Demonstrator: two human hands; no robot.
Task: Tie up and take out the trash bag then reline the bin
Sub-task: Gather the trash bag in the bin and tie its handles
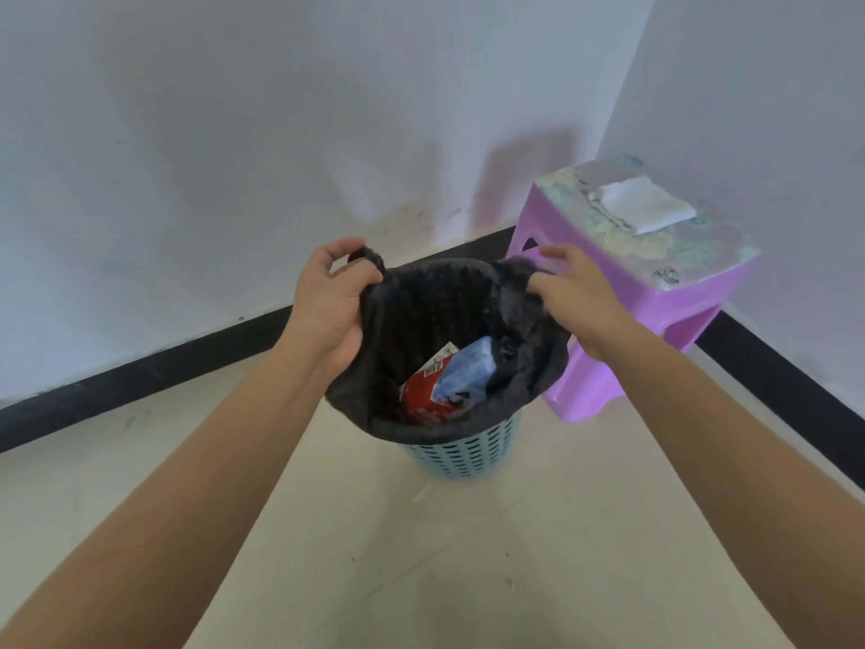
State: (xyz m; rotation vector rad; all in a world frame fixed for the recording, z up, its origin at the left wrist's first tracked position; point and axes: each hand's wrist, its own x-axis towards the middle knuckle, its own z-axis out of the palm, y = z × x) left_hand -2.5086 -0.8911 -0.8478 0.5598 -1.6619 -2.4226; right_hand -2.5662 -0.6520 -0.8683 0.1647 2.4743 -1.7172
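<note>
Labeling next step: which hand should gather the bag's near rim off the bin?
Probably left. The left hand pinches the black bag at its far-left edge, with nothing beside it; the right hand works close to the purple stool.

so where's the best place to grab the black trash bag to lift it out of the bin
Grip the black trash bag by its two handle loops, from above at opposite sides of the blue bin. The left hand and right hand already pinch those raised loops.
</note>
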